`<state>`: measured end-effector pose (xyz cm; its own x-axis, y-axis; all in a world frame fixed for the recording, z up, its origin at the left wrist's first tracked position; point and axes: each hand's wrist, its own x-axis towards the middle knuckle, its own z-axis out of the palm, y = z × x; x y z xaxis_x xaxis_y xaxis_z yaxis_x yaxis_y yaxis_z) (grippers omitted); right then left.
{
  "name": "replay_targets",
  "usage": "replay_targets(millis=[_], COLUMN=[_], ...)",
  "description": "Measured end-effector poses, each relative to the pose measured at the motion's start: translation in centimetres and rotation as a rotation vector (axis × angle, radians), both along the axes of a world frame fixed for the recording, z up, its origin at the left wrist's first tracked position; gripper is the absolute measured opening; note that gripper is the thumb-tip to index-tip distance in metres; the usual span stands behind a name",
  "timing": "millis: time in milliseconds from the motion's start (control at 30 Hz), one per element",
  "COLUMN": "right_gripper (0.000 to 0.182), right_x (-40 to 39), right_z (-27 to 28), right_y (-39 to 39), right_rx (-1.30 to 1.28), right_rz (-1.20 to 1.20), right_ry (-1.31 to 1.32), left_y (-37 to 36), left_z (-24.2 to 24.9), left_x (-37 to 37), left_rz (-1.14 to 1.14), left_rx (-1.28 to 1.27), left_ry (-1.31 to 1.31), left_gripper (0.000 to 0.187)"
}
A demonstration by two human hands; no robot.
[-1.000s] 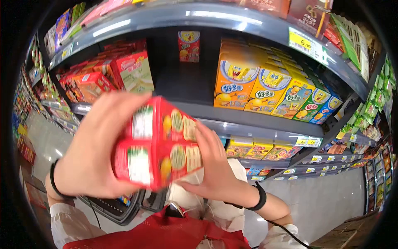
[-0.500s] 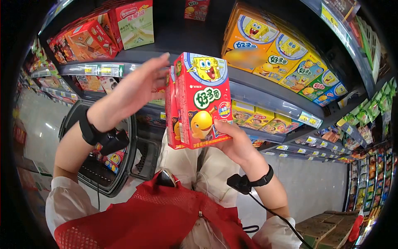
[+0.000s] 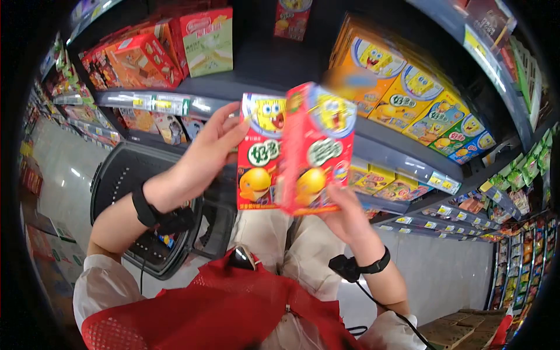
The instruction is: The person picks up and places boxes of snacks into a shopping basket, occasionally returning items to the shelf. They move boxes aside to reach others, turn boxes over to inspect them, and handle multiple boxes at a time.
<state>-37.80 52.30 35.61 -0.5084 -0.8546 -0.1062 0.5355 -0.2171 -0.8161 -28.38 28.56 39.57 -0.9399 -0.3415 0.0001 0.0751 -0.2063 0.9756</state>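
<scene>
In the head view, your left hand pinches the left red box by its upper edge, and your right hand grips the right red box low down. Both are before the shelf, above your lap. The left one could slip, given that shallow hold; the right could tip, gripped so low. Printed fronts face you, long axes running roughly top to bottom, the right one's top leaning slightly right.

Left fingers hold one red box, right fingers a second box.
</scene>
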Motion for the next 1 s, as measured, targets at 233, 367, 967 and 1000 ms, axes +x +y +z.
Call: replay_targets(millis=[233, 367, 967, 1000], right_gripper=[0.073, 0.083, 0.088, 0.085], right_x=[0.1, -0.7, -2.1, -2.3], right_z=[4.1, 5.6, 4.4, 4.1], right_y=[-5.5, -5.9, 10.4, 10.6], right_rx=[0.029, 0.131, 0.286, 0.262], right_rz=[-0.143, -0.467, -0.158, -0.16], right_ry=[0.787, 1.391, 1.182, 1.153], left_y=[3.0, 0.7, -13.5, -18.0], left_z=[4.0, 8.0, 3.2, 0.2], left_x=[-1.2, -6.5, -31.0, -35.4], left_rz=[0.042, 0.318, 0.427, 0.294], left_rx=[-0.211, -0.314, -0.022, 0.174], left_ry=[0.254, 0.352, 0.187, 0.266], left_gripper=[0.099, 0.099, 0.059, 0.058])
